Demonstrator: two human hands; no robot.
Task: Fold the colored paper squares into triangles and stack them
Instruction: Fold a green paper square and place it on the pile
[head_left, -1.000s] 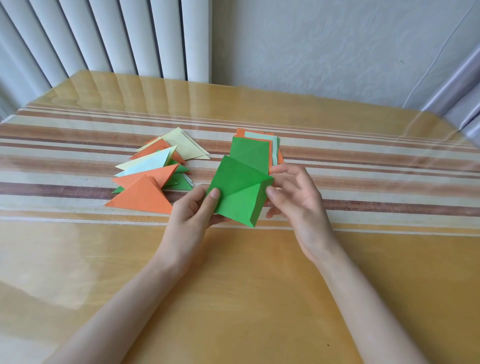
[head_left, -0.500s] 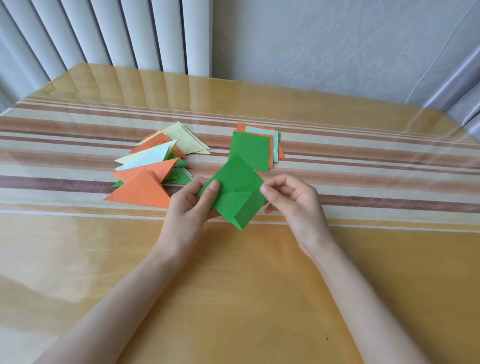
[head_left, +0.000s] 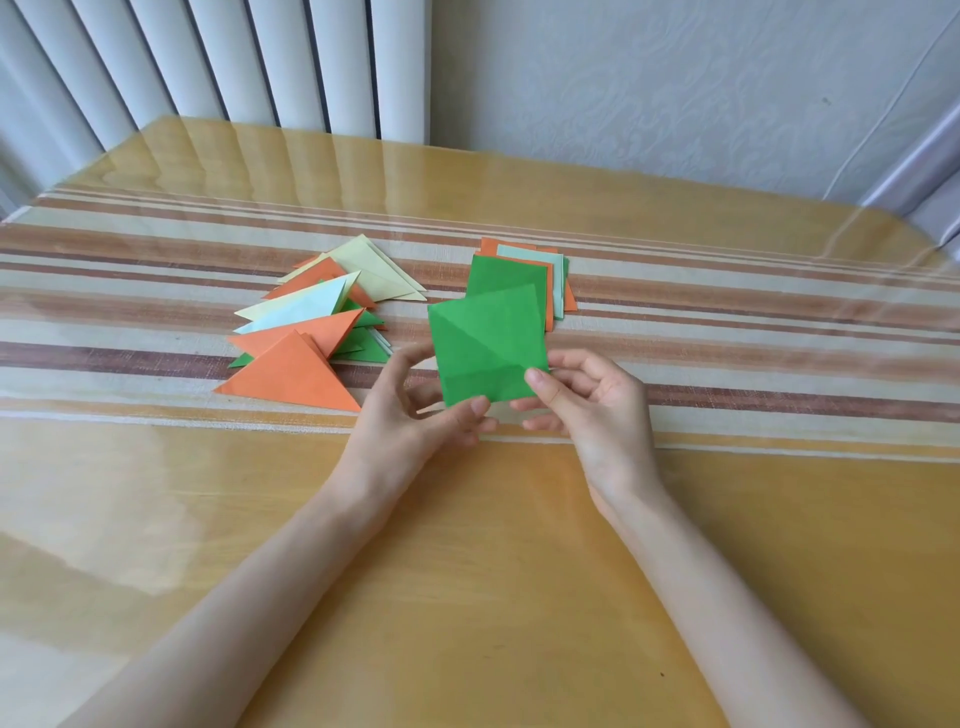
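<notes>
A green paper square (head_left: 485, 343) is held up above the table, nearly flat, with a diagonal crease and a small fold line near its lower edge. My left hand (head_left: 410, 421) pinches its bottom edge with thumb and fingers. My right hand (head_left: 587, 400) pinches its lower right corner. Behind it lies the pile of unfolded squares (head_left: 558, 283), green on top with orange and pale green beneath. To the left sits the loose stack of folded triangles (head_left: 301, 358), orange, pale yellow, pale blue and green.
The wooden table (head_left: 467, 571) has a striped cloth band (head_left: 753, 358) under a clear cover. Vertical blinds (head_left: 208, 62) and a wall stand behind the far edge. A curtain (head_left: 930, 166) hangs at the right.
The green square has turned from a diamond pose to nearly square-on and risen toward the pile. My left hand shifted from its left corner to the bottom edge; my right hand stays at the right corner.
</notes>
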